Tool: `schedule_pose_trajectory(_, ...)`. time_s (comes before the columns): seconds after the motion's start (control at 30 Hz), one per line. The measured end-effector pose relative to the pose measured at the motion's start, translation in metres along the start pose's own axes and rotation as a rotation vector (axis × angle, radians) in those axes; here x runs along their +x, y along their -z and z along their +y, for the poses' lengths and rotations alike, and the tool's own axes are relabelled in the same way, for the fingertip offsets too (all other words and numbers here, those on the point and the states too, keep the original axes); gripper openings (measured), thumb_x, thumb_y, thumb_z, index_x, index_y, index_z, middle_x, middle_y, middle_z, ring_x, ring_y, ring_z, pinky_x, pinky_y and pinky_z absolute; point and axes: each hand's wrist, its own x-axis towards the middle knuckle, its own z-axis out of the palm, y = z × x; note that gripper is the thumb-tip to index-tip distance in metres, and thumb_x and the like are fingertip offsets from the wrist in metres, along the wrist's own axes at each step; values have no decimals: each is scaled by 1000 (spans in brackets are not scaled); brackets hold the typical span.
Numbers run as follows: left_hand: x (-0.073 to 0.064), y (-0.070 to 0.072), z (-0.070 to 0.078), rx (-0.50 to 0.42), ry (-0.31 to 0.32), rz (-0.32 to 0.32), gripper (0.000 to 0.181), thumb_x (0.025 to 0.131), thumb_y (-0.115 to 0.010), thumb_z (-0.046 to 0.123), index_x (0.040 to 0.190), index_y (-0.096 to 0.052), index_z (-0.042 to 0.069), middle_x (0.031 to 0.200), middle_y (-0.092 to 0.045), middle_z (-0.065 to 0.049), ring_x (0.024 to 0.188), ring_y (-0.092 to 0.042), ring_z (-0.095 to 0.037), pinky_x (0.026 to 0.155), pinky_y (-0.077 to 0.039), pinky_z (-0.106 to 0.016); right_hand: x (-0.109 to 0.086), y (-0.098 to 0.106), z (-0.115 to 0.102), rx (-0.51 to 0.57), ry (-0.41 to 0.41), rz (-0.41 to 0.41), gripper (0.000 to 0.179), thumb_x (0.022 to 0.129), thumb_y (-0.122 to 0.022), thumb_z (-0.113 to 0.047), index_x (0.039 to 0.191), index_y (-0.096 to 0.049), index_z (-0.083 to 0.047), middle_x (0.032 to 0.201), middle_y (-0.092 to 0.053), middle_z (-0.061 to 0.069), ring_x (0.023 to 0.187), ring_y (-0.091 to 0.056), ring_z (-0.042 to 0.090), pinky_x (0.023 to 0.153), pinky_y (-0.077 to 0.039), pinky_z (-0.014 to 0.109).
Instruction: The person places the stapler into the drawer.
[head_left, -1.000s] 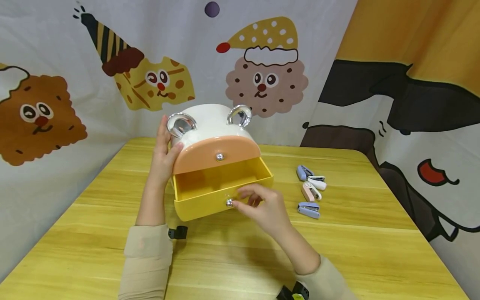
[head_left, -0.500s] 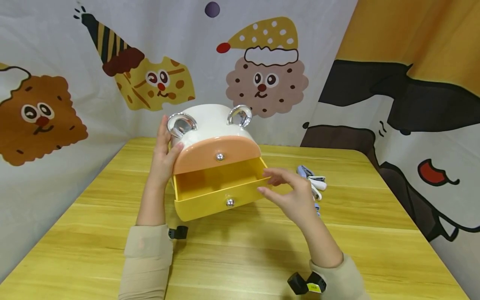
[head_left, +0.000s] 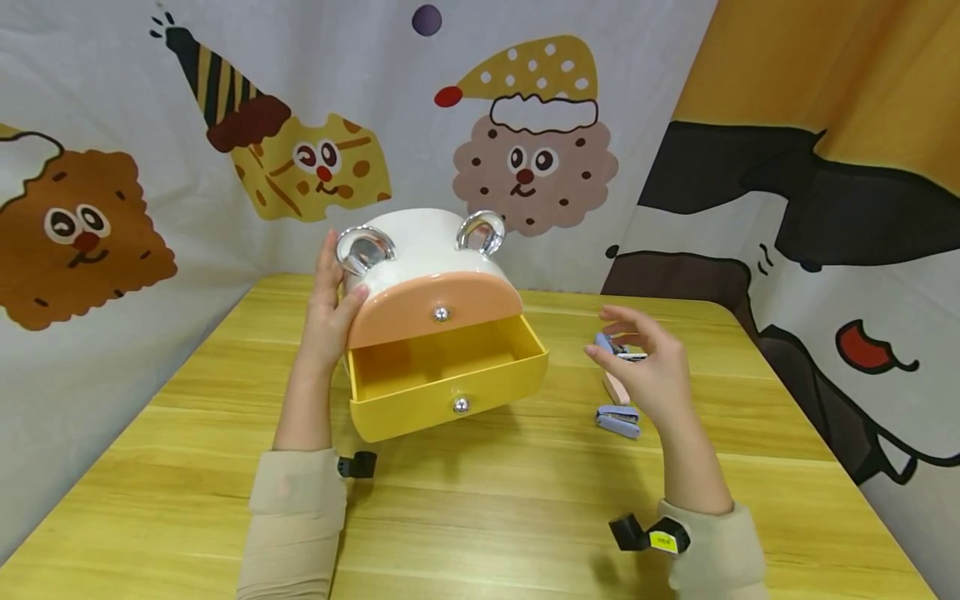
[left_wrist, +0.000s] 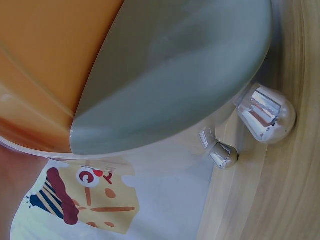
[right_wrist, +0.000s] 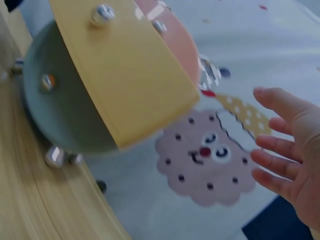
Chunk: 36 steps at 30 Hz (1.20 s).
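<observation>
A small drawer cabinet (head_left: pixel 427 237) with a white body and silver ears tilts back on the table, in the head view's middle. Its yellow drawer (head_left: pixel 450 408) is pulled out and bare inside; the peach drawer (head_left: pixel 420 308) above is closed. My left hand (head_left: pixel 328 308) rests against the cabinet's left side, fingers extended and thumb near the front edge. My right hand (head_left: pixel 651 367) hovers, thumb and fingers apart, over several mini staplers. A pink stapler (head_left: pixel 617 390) and a blue stapler (head_left: pixel 618 422) show below it; the hand partly hides others behind.
The wood-grain table (head_left: pixel 480 517) runs up to a cartoon-print cloth (head_left: pixel 420 100) at the back. In the right wrist view, a grey-green lower drawer front (right_wrist: pixel 60 115) with a knob sits under the yellow one. Silver feet (left_wrist: pixel 265 115) show at the cabinet's base.
My right hand has let go of the yellow drawer's knob, passed the drawer's right corner, and moved right to above the staplers. The left hand and cabinet stay put.
</observation>
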Motion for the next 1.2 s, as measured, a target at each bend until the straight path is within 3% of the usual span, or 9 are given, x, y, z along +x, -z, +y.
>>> schedule_pose_trajectory(0.23,0,0,0,0,8,-1,76,91,-52,13,155,-14,24,149,-35,-16,135,-29,-25,113,-13,-40,0,18,35,-38,-58,-53,49,78,-79,-9,124,-63,-9,113,-65,6,96,-58,11,83,-48,26)
schedule_pose_trajectory(0.5,-1,0,1,6,16,-2,76,91,-52,14,155,-13,26,147,-37,-17,133,-32,-26,112,-15,-40,-6,31,74,-128,-170,-116,50,82,-77,-16,128,-59,-6,118,-61,10,99,-56,19,83,-47,26)
schedule_pose_trajectory(0.7,-1,0,0,7,10,0,75,91,-52,14,155,-14,27,145,-39,-19,131,-33,-27,112,-16,-41,-15,32,106,-126,-270,-158,51,85,-73,-14,130,-55,1,120,-59,20,104,-54,33,83,-45,21)
schedule_pose_trajectory(0.93,-1,0,-2,4,1,-3,75,91,-52,14,155,-14,27,145,-39,-19,131,-33,-27,112,-16,-41,-25,32,130,-112,-305,-185,52,86,-73,-20,130,-55,2,117,-60,21,104,-55,30,86,-47,33)
schedule_pose_trajectory(1.1,-1,1,-1,2,-3,0,75,91,-52,13,155,-14,26,145,-39,-19,131,-34,-26,111,-17,-40,-30,32,142,-119,-321,-194,52,85,-74,-21,127,-56,3,113,-61,21,103,-56,32,78,-45,15)
schedule_pose_trajectory(1.2,-1,0,-1,4,-5,0,75,91,-52,13,155,-14,26,145,-39,-19,131,-34,-26,111,-17,-40,-33,32,149,-131,-337,-198,53,84,-75,-23,127,-56,3,113,-62,20,103,-56,32,76,-43,13)
